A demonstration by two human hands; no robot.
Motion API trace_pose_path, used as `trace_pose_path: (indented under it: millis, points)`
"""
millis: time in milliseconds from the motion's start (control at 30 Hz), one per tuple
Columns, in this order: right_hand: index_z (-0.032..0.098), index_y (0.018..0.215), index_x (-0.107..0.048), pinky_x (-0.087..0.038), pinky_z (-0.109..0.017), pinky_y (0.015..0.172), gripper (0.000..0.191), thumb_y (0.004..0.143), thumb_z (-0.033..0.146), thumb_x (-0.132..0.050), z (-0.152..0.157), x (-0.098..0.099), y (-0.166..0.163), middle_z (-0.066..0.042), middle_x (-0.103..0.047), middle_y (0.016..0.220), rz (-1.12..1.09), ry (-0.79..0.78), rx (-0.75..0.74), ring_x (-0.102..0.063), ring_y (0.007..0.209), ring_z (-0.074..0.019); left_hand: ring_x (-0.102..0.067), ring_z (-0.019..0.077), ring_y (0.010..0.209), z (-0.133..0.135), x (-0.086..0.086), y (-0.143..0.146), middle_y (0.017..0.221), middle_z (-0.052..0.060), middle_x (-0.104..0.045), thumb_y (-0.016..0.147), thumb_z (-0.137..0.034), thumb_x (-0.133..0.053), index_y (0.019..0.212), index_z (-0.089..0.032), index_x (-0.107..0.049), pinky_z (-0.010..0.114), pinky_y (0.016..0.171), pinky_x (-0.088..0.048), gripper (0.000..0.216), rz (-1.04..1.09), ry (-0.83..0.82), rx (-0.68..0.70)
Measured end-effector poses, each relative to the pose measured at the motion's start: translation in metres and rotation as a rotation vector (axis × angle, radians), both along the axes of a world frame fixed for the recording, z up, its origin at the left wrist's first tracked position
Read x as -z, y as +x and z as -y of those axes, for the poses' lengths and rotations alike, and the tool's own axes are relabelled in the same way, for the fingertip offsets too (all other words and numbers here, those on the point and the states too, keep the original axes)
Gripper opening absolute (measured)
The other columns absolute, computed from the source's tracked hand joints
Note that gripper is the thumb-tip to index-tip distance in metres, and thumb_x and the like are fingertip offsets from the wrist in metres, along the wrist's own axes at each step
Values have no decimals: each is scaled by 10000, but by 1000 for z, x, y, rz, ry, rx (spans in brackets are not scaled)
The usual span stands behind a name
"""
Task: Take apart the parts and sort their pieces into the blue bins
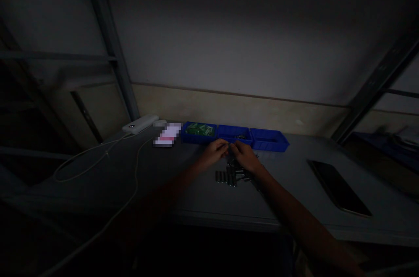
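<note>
Left hand (215, 152), right hand (245, 155) close together, curled; cannot tell whether grip holds anything.

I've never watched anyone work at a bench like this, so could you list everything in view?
Wall: 1, pale, behind
Table: 1, grey, before the wall
Frame posts: 2 clear, grey, either side
Bins: 3, blue, row at table's back
Packets: several, green, left bin
Small pieces: uncounted, dark, middle bin
Metallic pieces: many, dark, below the hands
Lit screen: 1, white-pink, blurred, left of bins
Device: 1, white, back left
Cables: at least 2, white, left
Flat slab: 1, black, right
Left hand: 1, bare, before bins
Right hand: 1, bare, beside it
</note>
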State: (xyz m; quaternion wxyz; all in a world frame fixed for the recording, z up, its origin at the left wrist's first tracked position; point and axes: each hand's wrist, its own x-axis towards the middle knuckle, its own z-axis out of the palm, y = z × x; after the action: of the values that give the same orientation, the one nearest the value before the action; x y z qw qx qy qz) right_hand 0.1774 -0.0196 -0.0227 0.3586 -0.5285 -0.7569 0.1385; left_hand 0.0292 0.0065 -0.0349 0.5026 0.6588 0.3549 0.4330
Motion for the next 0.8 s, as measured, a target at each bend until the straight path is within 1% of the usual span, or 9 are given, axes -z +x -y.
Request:
trace_pose_path:
  millis: [100, 200, 267, 333, 500, 633, 733, 800]
  points:
    - [166, 729, -510, -333, -227, 574, 267, 868, 345, -368, 0, 0, 0, -6, -556, 669, -33, 17, -29, -498, 624, -119, -471, 79, 513, 0, 0, 0, 616, -27, -530, 775, -448, -505, 821, -142, -544, 208, 491, -342, 312, -27, -47, -28]
    - [166, 760, -508, -352, -231, 598, 255, 867, 345, -362, 1, 0, 0, -11, -561, 691, -69, 30, -55, -500, 639, -122, -456, 80, 474, -1, 1, -1, 582, -16, -528, 813, -503, -411, 742, -139, -545, 217, 474, -327, 394, -63, -131, -75]
    - [169, 765, -500, -355, -235, 600, 245, 862, 350, -367, 1, 0, 0, -8, -551, 686, -88, 37, -60, -497, 631, -123, -449, 80, 465, -1, 1, -1, 565, -18, -521, 812, -512, -405, 725, -138, -546, 218, 474, -323, 410, -58, -160, -75]
    - [171, 770, -494, -353, -237, 597, 234, 855, 356, -379, 2, -1, 0, -2, -541, 678, -105, 37, -62, -494, 625, -124, -451, 78, 478, 0, -1, -1, 570, -21, -520, 800, -499, -437, 720, -137, -544, 215, 484, -328, 386, -26, -155, -67]
    - [176, 742, -490, -347, -235, 593, 276, 854, 399, -373, 3, -2, -1, 3, -538, 668, -156, 12, -43, -497, 640, -126, -462, 81, 525, 4, -7, -2, 599, -23, -523, 771, -434, -502, 707, -139, -535, 207, 509, -347, 303, -5, -57, -52]
    - [176, 681, -479, -332, -231, 567, 313, 858, 404, -360, 2, -2, 0, 13, -516, 613, -118, 4, -19, -475, 600, -119, -476, 87, 551, 4, -7, -1, 630, -20, -533, 777, -387, -493, 764, -139, -546, 208, 526, -362, 255, -23, 18, -21]
    - [169, 716, -507, -344, -229, 575, 274, 853, 371, -381, 0, -1, 1, 4, -542, 647, -101, -6, -23, -492, 614, -118, -484, 96, 547, 2, -3, -2, 633, -14, -542, 786, -372, -474, 808, -139, -550, 211, 518, -368, 245, -96, 69, -38]
    - [169, 759, -521, -354, -230, 587, 232, 843, 351, -405, -2, 0, 3, -7, -564, 682, -91, -3, 9, -512, 634, -124, -497, 104, 555, 3, 0, -3, 637, -7, -561, 778, -352, -488, 830, -143, -563, 213, 518, -368, 229, -198, 159, -65]
